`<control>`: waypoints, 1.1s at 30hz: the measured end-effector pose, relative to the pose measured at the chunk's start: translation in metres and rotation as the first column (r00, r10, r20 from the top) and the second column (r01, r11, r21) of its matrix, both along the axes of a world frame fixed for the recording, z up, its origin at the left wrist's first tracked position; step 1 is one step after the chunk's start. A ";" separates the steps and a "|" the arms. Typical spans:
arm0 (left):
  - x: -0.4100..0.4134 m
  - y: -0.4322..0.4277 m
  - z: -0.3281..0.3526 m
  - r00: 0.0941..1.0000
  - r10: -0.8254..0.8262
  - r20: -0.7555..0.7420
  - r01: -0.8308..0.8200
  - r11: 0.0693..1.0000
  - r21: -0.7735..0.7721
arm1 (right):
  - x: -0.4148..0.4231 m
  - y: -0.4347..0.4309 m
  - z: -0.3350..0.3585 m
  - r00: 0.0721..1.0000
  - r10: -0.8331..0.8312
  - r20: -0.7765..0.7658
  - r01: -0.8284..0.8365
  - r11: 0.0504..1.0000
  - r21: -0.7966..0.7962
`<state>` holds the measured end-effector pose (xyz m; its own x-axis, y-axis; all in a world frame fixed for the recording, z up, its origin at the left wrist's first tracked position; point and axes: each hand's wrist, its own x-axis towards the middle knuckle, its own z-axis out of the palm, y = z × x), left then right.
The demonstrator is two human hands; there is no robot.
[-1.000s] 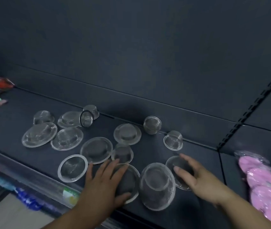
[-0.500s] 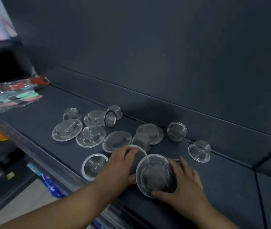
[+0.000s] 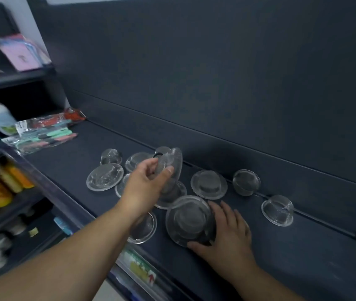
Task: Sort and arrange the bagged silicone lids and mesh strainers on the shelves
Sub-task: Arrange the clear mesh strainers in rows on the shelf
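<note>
I watch the left hand (image 3: 148, 183) pinch a lifted strainer (image 3: 172, 162) by its mesh bowl, thumb on the near side and fingers curled over the top, so this grip is closed on it. The strainer is clear of the shelf (image 3: 313, 257) and stands almost on edge, with its flat rim turned to the right and its bowl facing back into the palm. Near and to the right of it, the right hand (image 3: 227, 233) clasps a large strainer (image 3: 189, 220). The fingers wrap its right side and the thumb hooks under its near rim. The piece is tipped up on the shelf close to the front edge, with its domed side toward the camera. I judge the next move to turn on one relation: the large strainer lies below and to the near right of the lifted one. The two hands are close together, and the left hand is the nearer to the rest of the pile. If the two are meant to nest, the lifted one needs to turn flat and come down toward the right hand. Around them the loose strainers (image 3: 209, 184) lie scattered in several sizes, spreading left and right in front of the back panel. What I take for the bagged lids (image 3: 42, 137), clear bags of coloured pieces, lie well apart at the far left end of the shelf.
</note>
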<state>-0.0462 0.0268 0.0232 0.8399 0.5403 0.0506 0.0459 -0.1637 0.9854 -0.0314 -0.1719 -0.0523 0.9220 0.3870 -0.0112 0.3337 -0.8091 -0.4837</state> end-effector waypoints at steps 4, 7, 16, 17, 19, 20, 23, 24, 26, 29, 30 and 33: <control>-0.015 0.053 0.006 0.998 0.063 0.013 -0.064 0.990 0.126 | 0.005 0.025 0.002 1.000 0.017 0.011 -0.017 0.999 -0.034; -0.025 0.107 -0.001 0.975 0.201 -0.097 -0.136 0.878 0.459 | 0.012 0.052 0.003 0.999 0.014 0.050 -0.013 1.000 -0.024; -0.017 0.245 -0.042 0.977 0.052 -0.209 0.143 0.569 0.810 | 0.048 0.174 0.023 0.994 -0.095 -0.050 0.098 0.992 0.073; -0.016 0.254 -0.046 0.974 0.030 -0.225 0.166 0.583 0.796 | 0.053 0.186 0.023 0.993 -0.093 -0.077 0.099 0.992 0.078; -0.012 0.272 -0.054 0.974 -0.006 -0.228 0.184 0.611 0.770 | 0.062 0.207 0.022 0.991 -0.080 -0.112 0.090 0.992 0.093; -0.010 0.280 -0.057 0.976 -0.015 -0.216 0.178 0.621 0.763 | 0.065 0.217 0.021 0.990 -0.082 -0.116 0.093 0.992 0.087; 0.000 0.299 -0.060 0.978 -0.036 -0.207 0.178 0.663 0.727 | 0.068 0.245 0.018 0.986 -0.134 -0.101 0.140 0.989 0.051; 0.003 0.305 -0.061 0.977 -0.046 -0.209 0.185 0.673 0.716 | 0.068 0.254 0.017 0.984 -0.151 -0.097 0.156 0.987 0.044; 0.008 0.316 -0.063 0.972 -0.064 -0.227 0.208 0.688 0.696 | 0.068 0.271 0.017 0.979 -0.183 -0.088 0.188 0.981 0.050; 0.011 0.332 -0.066 0.962 -0.093 -0.257 0.246 0.705 0.666 | 0.068 0.294 0.018 0.969 -0.239 -0.059 0.244 0.966 0.087; 0.012 0.337 -0.067 0.960 -0.102 -0.262 0.256 0.705 0.662 | 0.069 0.301 0.020 0.967 -0.247 -0.055 0.251 0.964 0.081; 0.019 0.344 -0.066 0.956 -0.135 -0.261 0.279 0.696 0.662 | 0.074 0.317 0.023 0.969 -0.235 -0.081 0.238 0.971 0.026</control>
